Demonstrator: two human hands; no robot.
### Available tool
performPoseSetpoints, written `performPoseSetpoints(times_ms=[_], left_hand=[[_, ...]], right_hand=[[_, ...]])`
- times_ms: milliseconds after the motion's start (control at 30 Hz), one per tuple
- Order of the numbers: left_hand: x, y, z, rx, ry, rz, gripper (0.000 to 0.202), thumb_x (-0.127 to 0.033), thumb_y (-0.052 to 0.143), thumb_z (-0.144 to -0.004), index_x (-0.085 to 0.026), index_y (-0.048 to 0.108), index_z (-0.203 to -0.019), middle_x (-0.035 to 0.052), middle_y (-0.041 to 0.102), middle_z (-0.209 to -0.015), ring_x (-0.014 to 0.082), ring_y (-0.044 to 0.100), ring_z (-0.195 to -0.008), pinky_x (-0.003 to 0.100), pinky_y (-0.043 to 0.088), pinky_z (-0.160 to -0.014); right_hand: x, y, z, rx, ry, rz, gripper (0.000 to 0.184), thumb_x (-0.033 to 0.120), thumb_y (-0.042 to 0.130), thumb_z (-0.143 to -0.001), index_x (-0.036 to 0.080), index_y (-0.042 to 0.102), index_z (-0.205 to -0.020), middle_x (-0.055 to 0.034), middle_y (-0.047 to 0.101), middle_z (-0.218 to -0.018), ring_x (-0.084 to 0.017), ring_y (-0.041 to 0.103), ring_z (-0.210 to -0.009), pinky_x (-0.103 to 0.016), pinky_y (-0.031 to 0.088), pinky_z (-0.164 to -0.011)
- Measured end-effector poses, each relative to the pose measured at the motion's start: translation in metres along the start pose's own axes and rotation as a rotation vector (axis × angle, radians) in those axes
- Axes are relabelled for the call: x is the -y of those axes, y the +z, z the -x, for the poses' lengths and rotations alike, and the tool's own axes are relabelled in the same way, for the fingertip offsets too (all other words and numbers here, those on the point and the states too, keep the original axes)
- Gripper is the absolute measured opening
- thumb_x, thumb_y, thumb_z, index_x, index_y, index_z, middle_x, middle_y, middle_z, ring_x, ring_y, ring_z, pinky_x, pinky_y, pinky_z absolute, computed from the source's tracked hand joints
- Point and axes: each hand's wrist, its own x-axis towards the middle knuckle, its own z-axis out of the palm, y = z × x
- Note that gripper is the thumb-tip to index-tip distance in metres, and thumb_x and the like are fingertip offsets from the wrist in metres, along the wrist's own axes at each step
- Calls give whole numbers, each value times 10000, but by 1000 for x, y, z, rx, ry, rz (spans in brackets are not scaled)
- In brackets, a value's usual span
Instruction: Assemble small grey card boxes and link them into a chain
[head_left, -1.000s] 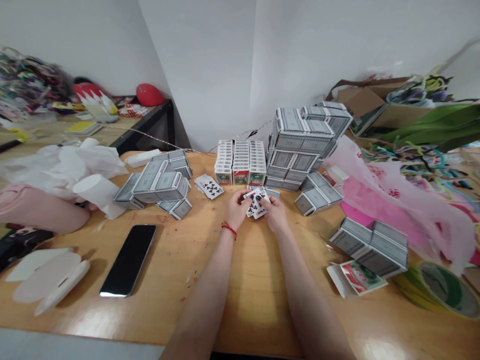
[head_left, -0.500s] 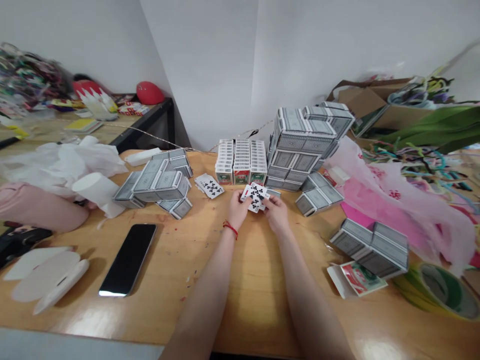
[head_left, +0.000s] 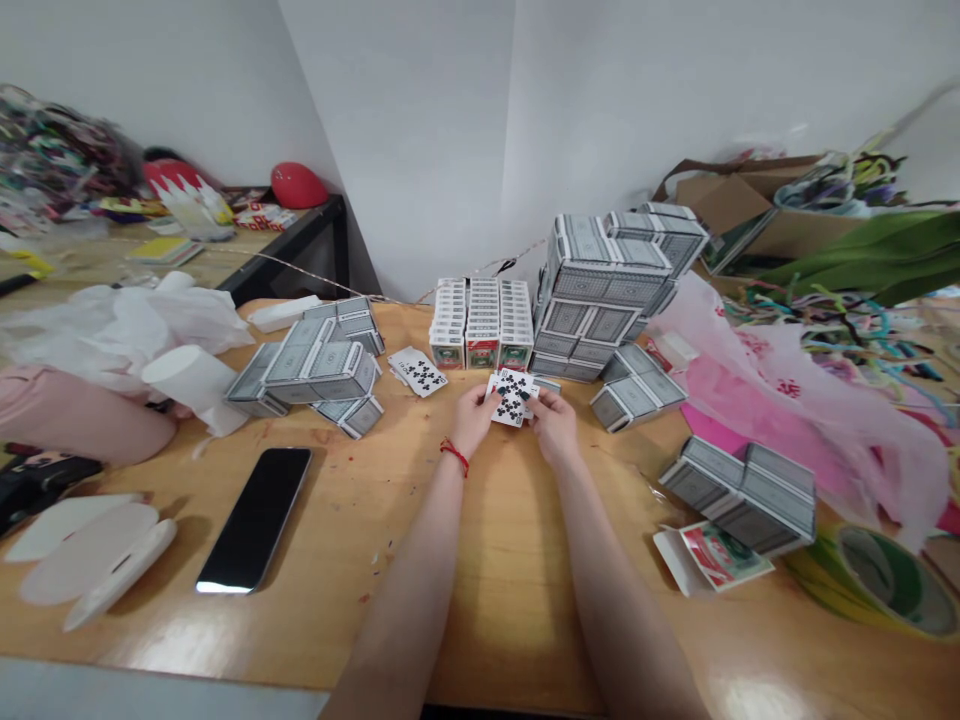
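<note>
Both hands meet over the middle of the wooden table (head_left: 495,560), holding a small stack of playing cards (head_left: 513,397) face up, a clubs card on top. My left hand (head_left: 474,418), a red string at its wrist, grips the stack's left edge with fingers curled. From the right, my right hand (head_left: 552,420) pinches the other edge. A loose pile of face-up cards (head_left: 418,370) lies on the table to the left. Just beyond the hands stand rows of card packs (head_left: 481,322).
Grey-backed cartons are stacked behind (head_left: 607,290), left (head_left: 315,365) and right (head_left: 746,492). A black phone (head_left: 255,518) lies at the left, white pieces (head_left: 90,560) nearer the edge. An opened card box (head_left: 712,556), green tape roll (head_left: 877,575) and pink plastic (head_left: 787,400) sit at the right.
The fanned cards have been squared into a tighter stack. Both hands have moved slightly away from me, toward the rows of packs.
</note>
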Motion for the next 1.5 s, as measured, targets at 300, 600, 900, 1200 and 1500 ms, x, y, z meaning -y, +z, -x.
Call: performPoseSetpoints(times_ms=[300, 600, 900, 1200, 1500], left_hand=[[5, -3, -3, 17, -25, 50, 199, -301, 546, -679, -132, 618, -755, 24, 614, -732, 109, 513, -628, 212, 416, -560], [4, -4, -3, 50, -91, 88, 234, -268, 564, -665, -137, 638, -844, 37, 642, -787, 134, 557, -675, 255, 468, -600], [4, -5, -4, -35, -106, 94, 201, -239, 582, -652, -135, 632, -816, 47, 645, -774, 130, 574, -659, 263, 477, -596], [10, -6, -6, -21, -84, 68, 236, -269, 589, -655, -138, 650, -842, 53, 654, -826, 130, 576, -674, 268, 477, -626], [14, -9, -7, -22, -90, 3, 284, -302, 585, -652, -125, 650, -865, 64, 659, -844, 148, 587, -703, 274, 481, -626]], right_hand=[[-2, -3, -2, -18, -31, 34, 294, 264, 676, -551, 170, 617, -824, -1, 651, -687, -113, 547, -522, -238, 438, -483], [1, -3, 0, -58, -33, 50, 289, 296, 673, -552, 164, 623, -803, -16, 662, -720, -131, 566, -561, -255, 452, -504], [0, -2, 0, -60, -44, 60, 266, 286, 674, -554, 169, 628, -789, -13, 661, -733, -137, 575, -574, -266, 458, -514], [0, -3, -1, -61, -50, 84, 289, 307, 674, -555, 167, 620, -802, -18, 653, -723, -131, 564, -562, -245, 445, -484], [1, -3, 0, -43, -46, 100, 297, 318, 668, -557, 170, 605, -806, -17, 655, -718, -142, 576, -565, -256, 451, -490]])
